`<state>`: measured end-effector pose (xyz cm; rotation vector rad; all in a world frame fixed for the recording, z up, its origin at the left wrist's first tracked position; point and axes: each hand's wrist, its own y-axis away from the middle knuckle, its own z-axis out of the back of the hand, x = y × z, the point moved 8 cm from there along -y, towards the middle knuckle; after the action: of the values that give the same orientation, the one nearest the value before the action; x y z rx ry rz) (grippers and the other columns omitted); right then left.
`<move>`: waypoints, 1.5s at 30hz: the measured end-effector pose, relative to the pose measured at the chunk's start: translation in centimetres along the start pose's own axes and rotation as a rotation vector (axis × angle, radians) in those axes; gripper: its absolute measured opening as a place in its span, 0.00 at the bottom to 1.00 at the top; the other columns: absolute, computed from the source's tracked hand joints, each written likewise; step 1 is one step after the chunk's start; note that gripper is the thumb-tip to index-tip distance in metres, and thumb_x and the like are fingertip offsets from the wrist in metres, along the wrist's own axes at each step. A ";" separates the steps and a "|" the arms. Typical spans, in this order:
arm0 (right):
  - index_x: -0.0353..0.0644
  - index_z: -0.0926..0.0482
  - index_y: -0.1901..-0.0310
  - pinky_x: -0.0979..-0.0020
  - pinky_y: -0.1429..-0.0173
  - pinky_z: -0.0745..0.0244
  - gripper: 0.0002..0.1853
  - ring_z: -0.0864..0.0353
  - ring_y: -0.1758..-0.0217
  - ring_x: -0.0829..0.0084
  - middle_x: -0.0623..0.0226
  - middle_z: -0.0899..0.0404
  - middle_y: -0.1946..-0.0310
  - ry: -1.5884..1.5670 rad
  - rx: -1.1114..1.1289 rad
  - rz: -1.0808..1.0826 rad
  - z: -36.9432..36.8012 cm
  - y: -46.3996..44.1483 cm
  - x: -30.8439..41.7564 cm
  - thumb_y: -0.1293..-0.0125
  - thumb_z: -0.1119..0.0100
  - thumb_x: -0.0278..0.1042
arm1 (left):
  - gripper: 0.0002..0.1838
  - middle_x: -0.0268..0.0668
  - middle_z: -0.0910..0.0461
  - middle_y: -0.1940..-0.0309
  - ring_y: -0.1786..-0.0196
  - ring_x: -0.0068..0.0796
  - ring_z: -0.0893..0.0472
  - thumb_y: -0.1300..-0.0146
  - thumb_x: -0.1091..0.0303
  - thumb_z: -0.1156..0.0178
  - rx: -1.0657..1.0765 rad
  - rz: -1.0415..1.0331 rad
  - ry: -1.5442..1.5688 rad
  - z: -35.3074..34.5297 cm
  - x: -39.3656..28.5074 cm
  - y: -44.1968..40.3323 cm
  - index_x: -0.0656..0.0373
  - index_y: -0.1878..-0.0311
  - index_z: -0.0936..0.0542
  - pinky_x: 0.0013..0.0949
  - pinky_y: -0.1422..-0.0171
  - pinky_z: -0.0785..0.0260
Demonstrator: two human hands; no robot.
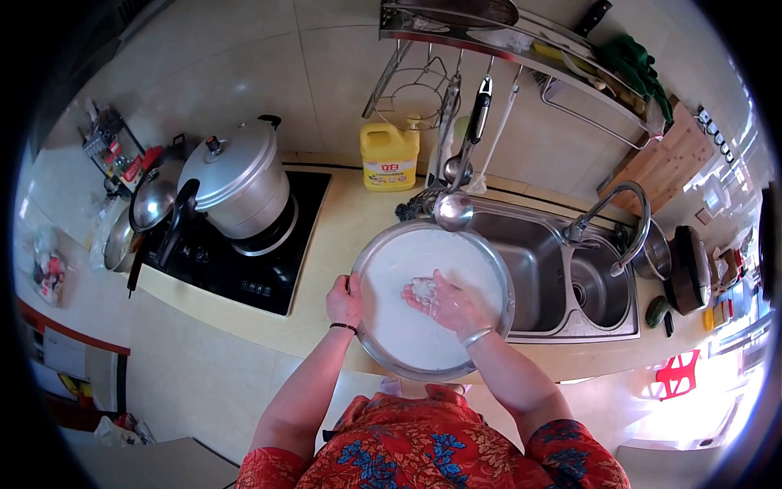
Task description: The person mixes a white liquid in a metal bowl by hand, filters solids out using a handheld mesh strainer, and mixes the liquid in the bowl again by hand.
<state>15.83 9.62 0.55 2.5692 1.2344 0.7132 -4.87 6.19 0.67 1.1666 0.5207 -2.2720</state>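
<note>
A wide, round metal basin stands at the counter's front edge, partly over the sink's left side. A smooth layer of white powder or paste, which I cannot tell apart, covers its inside. My left hand is closed on the basin's left rim, with a dark bracelet at the wrist. Over the white layer, my right hand is open, palm turned up and fingers stretched out. White residue clings to its palm and fingers, and a light bangle circles that wrist.
A pressure cooker sits on the black cooktop at left. Behind the basin stands a yellow jug; a ladle hangs close above its far rim. The double sink and curved faucet lie right.
</note>
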 end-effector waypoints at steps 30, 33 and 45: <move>0.34 0.32 0.49 0.62 0.46 0.27 0.14 0.27 0.47 0.57 0.51 0.27 0.52 0.390 0.151 0.135 -0.9 0.7 0.8 0.35 0.54 0.29 | 0.19 0.47 0.25 0.81 0.75 0.45 0.24 0.38 0.53 0.51 0.020 0.003 0.012 -0.2 0.2 -0.1 0.62 0.71 0.25 0.42 0.70 0.33; 0.35 0.31 0.50 0.65 0.49 0.25 0.13 0.24 0.50 0.59 0.52 0.26 0.55 0.461 0.079 0.117 -0.6 0.8 0.7 0.35 0.54 0.28 | 0.19 0.47 0.25 0.80 0.75 0.44 0.24 0.38 0.53 0.51 0.026 0.007 0.003 -0.3 0.4 -0.2 0.62 0.70 0.25 0.42 0.70 0.33; 0.36 0.28 0.64 0.71 0.65 0.22 0.15 0.20 0.70 0.68 0.58 0.23 0.71 0.699 -0.232 0.185 1.1 1.0 1.7 0.35 0.51 0.42 | 0.19 0.47 0.25 0.80 0.75 0.45 0.24 0.38 0.53 0.51 0.025 0.015 0.011 -0.3 0.4 -0.1 0.62 0.70 0.25 0.41 0.69 0.33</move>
<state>17.99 10.31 0.56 2.3197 0.9772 1.7828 -4.98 6.32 0.23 1.1920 0.4867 -2.2668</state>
